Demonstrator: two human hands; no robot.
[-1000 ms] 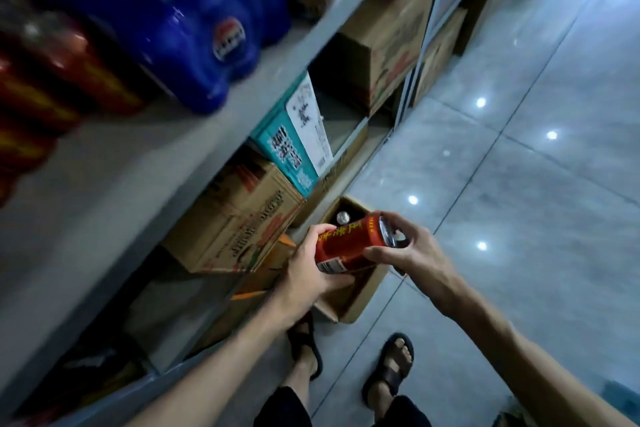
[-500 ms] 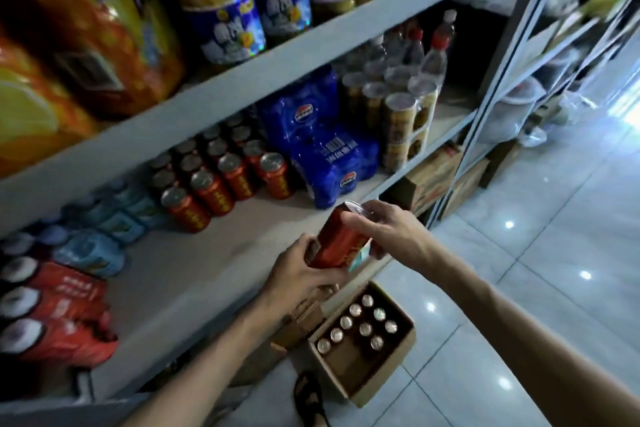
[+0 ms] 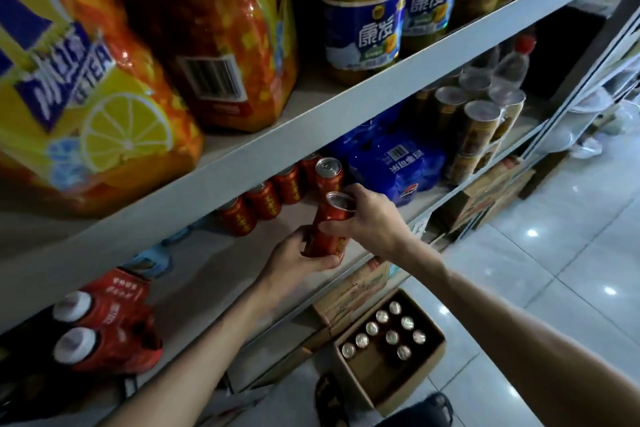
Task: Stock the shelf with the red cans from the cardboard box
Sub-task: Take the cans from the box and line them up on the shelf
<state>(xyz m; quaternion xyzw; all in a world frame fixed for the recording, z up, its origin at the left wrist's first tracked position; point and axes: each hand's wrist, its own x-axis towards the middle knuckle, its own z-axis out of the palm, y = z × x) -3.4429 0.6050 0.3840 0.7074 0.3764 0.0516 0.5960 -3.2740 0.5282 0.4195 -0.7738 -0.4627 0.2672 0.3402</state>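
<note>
Glossy pale floor tiles [image 3: 554, 253] are throwing back bright spots beside a grey metal shelf [image 3: 214, 274]. Both hands are holding one smooth cylindrical red can [image 3: 329, 236], tilted over the shelf board just before the row of red cans [image 3: 266, 199]: left hand [image 3: 298, 258] is wrapping its base, right hand [image 3: 372, 215] is curling fingers [image 3: 356, 191] round its silver-rimmed top. Below, the open cardboard box [image 3: 429, 362] is showing round silver lids [image 3: 372, 328]; near bottle labels [image 3: 69, 76] are blurring

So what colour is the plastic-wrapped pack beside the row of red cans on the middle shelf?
Blue. The blue plastic-wrapped pack shows best in the head view, the only one here.
</note>
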